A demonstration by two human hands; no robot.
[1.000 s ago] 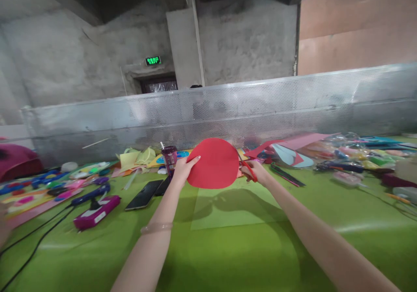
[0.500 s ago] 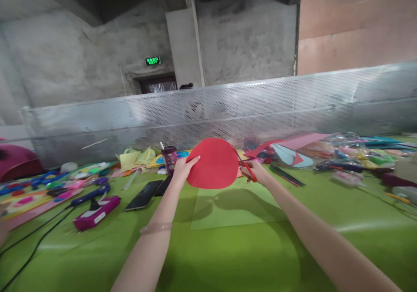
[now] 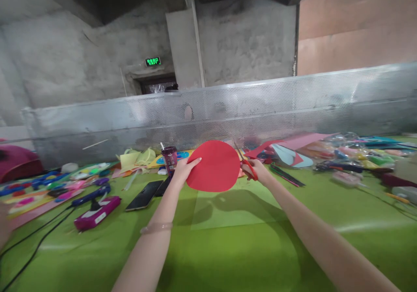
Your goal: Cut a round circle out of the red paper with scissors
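Observation:
My left hand [image 3: 185, 170] pinches the left edge of a round sheet of red paper [image 3: 213, 166], its thumb on the near face and the other fingers hidden behind. The paper is held up above the table. In my right hand [image 3: 257, 170] is a pair of scissors [image 3: 250, 168] with orange-red handles, fingers wrapped through them. The blades point up and left beside the paper's right edge; whether they touch it I cannot tell. Below the paper, a pale green sheet [image 3: 234, 214] lies flat with the shadow of my hands on it.
A dark phone [image 3: 143, 195], a purple power strip [image 3: 97, 214] with black cords and a drink cup [image 3: 170, 159] with a straw stand to the left. Paper scraps, craft pieces and plastic bags [image 3: 348, 146] line the back. Behind rises a perforated metal partition [image 3: 260, 105].
The red paper has dropped slightly and turned a little. The scissor blades now show more plainly, apart from the paper's upper right edge. A person's head behind the partition has moved left.

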